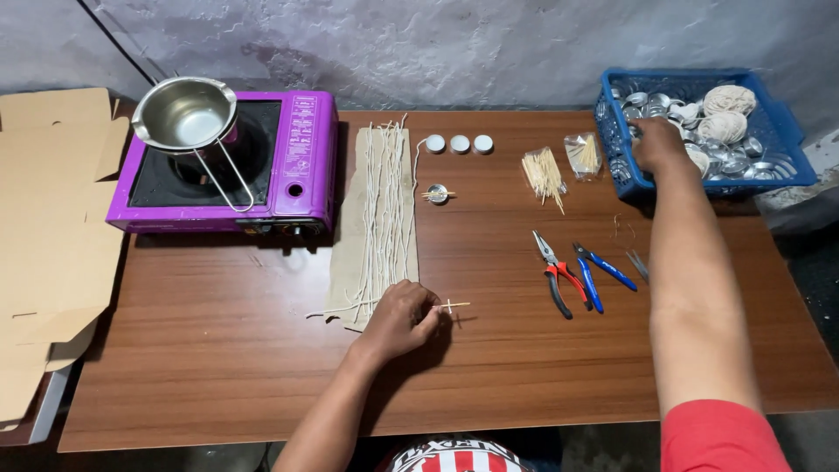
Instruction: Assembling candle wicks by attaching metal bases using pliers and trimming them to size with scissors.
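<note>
From the head camera, the left hand (400, 319) rests on the brown wooden table (218, 350) a little in from the near edge, just off the near end of the brown paper strip (350, 227). Its grip is narrow, pinched on a short wick piece crossed with thin sticks (450, 306), which pokes out past the fingertips and lies low against the table, so the small assembly is steadied by the surface as well as by the fingers.

The right hand (660, 144) is stretched to the far right corner, over the near left rim of the blue plastic basket (791, 149). Whether its grip is wide or closed on something I cannot tell; the fingers dip among the small metal cups (734, 162) there. Two balls of pale string (727, 112) sit in the same basket.

White wick lengths (384, 210) lie straight and side by side along the paper strip, apparently kept off the wood and untangled. Beyond them, near the far edge, three white-filled cups (460, 143) stand in a row, and one cup with sticks across its top (437, 193) sits apart, nearer. Loose toothpicks (544, 175) and a small clear bag (583, 155) lie beside the basket. Red-handled pliers (558, 275) and blue-handled cutters (599, 271) wait right of centre. At the far left corner a purple portable gas stove (301, 157) carries a steel pot (185, 112); flattened cardboard (48, 227) lies off the left edge.
</note>
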